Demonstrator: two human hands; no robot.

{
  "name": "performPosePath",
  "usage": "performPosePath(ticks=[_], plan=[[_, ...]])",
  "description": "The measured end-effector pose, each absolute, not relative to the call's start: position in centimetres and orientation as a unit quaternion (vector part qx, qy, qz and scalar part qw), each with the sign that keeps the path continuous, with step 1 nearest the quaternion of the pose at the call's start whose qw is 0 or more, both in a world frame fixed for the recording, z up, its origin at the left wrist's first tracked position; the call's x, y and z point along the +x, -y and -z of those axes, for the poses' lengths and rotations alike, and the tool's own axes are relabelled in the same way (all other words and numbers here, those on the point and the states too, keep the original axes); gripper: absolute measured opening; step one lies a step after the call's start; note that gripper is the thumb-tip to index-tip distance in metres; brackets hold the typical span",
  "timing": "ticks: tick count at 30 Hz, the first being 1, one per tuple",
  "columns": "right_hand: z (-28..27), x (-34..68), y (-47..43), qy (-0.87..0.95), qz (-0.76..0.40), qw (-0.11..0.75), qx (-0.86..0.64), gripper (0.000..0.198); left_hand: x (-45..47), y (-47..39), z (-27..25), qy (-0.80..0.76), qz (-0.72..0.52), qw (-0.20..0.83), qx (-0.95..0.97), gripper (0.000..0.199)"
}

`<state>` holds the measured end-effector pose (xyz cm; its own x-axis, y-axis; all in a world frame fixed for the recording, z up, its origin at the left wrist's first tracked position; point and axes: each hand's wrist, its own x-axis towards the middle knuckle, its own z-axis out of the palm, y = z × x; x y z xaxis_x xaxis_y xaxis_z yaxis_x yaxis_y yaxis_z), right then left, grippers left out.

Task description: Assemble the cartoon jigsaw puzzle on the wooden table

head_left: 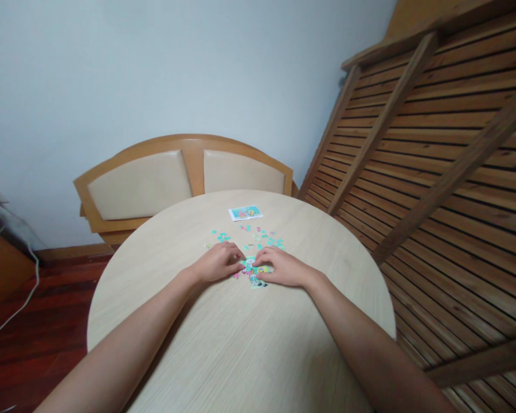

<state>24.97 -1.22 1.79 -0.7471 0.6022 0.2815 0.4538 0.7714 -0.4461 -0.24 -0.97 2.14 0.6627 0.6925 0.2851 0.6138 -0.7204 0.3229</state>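
Observation:
A partly joined jigsaw puzzle (253,276) with cartoon figures on a turquoise ground lies flat on the round table. At its left edge, my left hand (219,262) has its fingers bent and its thumb and fingertips touching the pieces. From the other side, my right hand (281,267) curls its thumb and fingers over the right part, covering some of it. Loose turquoise puzzle pieces (222,236) lie just beyond my left hand. More loose pieces (264,236), some pink, are scattered past my right hand. Whether a single piece sits between any fingertips is too small to see.
A picture card (245,213) with matching cartoon figures lies toward the far side of the pale round table (215,350). Behind the table stands a wooden headboard with cream panels (141,183). A slatted wooden frame (413,155) leans at the right. A white cable (36,272) hangs at the left.

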Motion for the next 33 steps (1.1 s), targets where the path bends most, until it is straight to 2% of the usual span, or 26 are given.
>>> performPosePath(ticks=[26,33], plan=[[-1.6,25.0,1.0,0.918,-0.178,0.207,-0.289,0.025,-1.1,1.2,-3.1,-0.278,-0.154,0.135,0.938,0.026],[-1.7,25.0,1.0,0.918,-0.171,0.207,-0.291,0.024,-1.2,1.2,-3.4,-0.268,-0.177,0.157,0.934,0.025]])
